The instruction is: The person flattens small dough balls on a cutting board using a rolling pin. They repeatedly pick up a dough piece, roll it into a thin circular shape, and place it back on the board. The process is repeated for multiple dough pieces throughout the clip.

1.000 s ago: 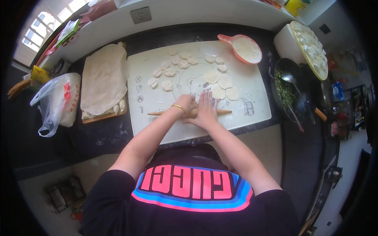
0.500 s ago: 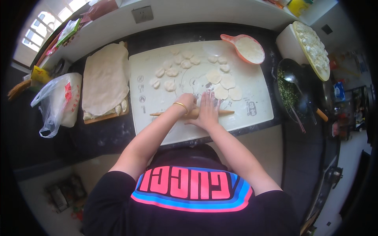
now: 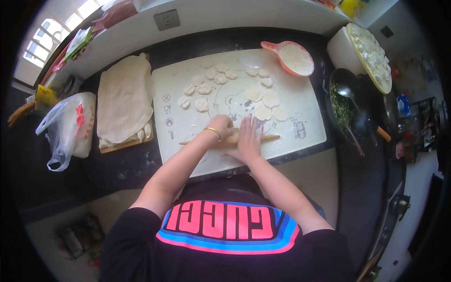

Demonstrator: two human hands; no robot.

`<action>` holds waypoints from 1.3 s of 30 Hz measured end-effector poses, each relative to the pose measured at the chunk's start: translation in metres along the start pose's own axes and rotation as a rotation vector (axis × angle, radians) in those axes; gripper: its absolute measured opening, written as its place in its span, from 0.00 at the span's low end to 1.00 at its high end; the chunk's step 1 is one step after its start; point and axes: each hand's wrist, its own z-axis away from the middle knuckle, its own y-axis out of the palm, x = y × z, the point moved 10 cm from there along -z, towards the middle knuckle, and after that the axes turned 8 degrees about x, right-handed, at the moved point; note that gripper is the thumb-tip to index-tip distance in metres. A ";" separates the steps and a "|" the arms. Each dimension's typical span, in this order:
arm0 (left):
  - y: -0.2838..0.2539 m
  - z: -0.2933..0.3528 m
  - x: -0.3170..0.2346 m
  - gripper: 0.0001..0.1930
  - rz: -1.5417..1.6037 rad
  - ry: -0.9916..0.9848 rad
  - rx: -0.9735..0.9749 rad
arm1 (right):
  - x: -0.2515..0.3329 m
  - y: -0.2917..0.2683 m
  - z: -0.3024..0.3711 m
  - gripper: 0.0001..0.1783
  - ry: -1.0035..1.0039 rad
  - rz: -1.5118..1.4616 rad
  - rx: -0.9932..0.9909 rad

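My right hand lies flat across a wooden rolling pin, its fingers stretched forward. Curled beside it, my left hand is closed at the pin's far side; whatever its fingers hold is hidden. Both hands are over a pale printed dough mat. Ahead and to the right of the hands are several thin round dough wrappers, some overlapping. Small dough pieces are scattered farther back on the left, with a few more dough pieces near the back middle.
At left, a dough sheet covers dough pieces on a wooden board, beside a plastic bag. A pink scoop of flour rests at the mat's back right. Right of it are a pan of green filling and a tray of dumplings.
My right hand has slid slightly toward me along with the rolling pin. My left hand stays closed near the same spot. The whole view has shifted a little.
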 end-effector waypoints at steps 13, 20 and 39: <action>-0.007 -0.005 0.009 0.15 0.097 0.006 0.023 | 0.008 0.015 0.041 0.80 -0.071 0.030 0.100; -0.013 0.003 -0.005 0.14 0.035 0.003 0.043 | 0.002 -0.013 -0.028 0.77 0.034 0.006 -0.005; -0.008 -0.007 -0.017 0.12 -0.034 0.150 0.029 | 0.007 -0.013 -0.023 0.76 0.032 0.025 0.075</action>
